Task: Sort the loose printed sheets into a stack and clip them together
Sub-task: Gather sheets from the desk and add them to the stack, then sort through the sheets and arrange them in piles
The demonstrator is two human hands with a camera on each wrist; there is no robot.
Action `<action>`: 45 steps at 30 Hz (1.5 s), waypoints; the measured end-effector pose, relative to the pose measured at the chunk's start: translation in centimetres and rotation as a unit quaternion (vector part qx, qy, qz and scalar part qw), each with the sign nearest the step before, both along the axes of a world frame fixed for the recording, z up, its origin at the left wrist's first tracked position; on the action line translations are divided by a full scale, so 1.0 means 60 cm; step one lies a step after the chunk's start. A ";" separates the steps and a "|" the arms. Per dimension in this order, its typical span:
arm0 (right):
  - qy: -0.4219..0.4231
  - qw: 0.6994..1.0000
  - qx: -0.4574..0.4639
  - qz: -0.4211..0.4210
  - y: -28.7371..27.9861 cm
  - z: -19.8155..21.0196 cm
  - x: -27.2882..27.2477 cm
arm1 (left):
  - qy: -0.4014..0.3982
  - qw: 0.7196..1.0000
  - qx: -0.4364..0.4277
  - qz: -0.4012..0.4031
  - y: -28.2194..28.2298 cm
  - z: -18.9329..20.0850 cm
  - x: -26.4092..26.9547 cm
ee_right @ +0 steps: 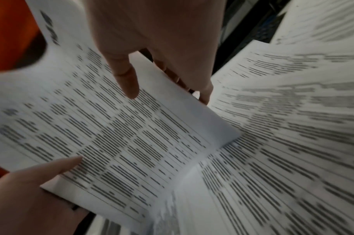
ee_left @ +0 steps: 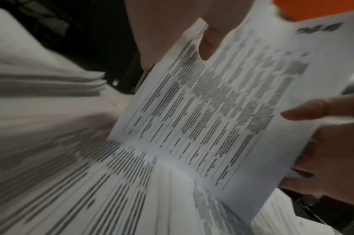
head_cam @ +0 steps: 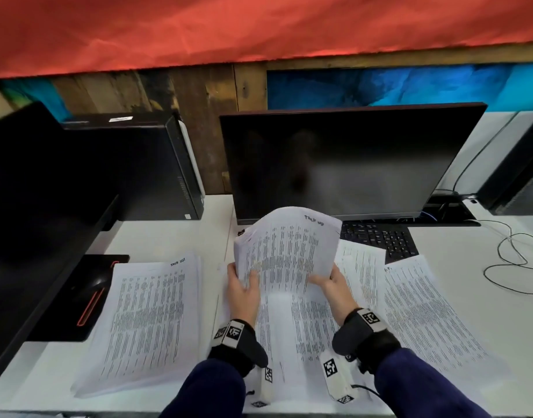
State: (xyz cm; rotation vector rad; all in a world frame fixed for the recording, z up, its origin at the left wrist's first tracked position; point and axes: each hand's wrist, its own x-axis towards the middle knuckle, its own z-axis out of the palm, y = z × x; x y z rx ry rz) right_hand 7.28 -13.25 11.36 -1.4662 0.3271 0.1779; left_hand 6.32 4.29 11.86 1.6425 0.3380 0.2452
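Both grips closed on one bundle of sheets (head_cam: 284, 248), centre frame: left hand (head_cam: 243, 292) on its left edge, right hand (head_cam: 334, 283) on its right. Bundle upright, its bottom edge on loose sheets (head_cam: 298, 330) on the counter (head_cam: 458, 242).

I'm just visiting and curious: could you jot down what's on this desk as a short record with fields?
held: bundle of printed sheets, stood on its lower edge
left hand: grips the bundle's left edge
right hand: grips its right edge
left pile: flat on the desk
loose sheets: spread at right
behind: dark monitor, keyboard
clip: none seen
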 end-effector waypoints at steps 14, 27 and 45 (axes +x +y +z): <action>0.006 0.993 -0.114 -0.016 0.011 -0.014 -0.032 | 0.108 0.982 0.146 -0.050 0.059 -0.021 0.001; 0.056 0.823 -0.543 0.158 0.006 -0.123 -0.071 | 0.352 0.920 0.159 -0.072 0.459 -0.048 -0.039; 0.285 0.855 -0.422 -0.098 -0.089 -0.094 -0.060 | 0.306 0.862 0.376 -0.147 0.124 -0.082 0.004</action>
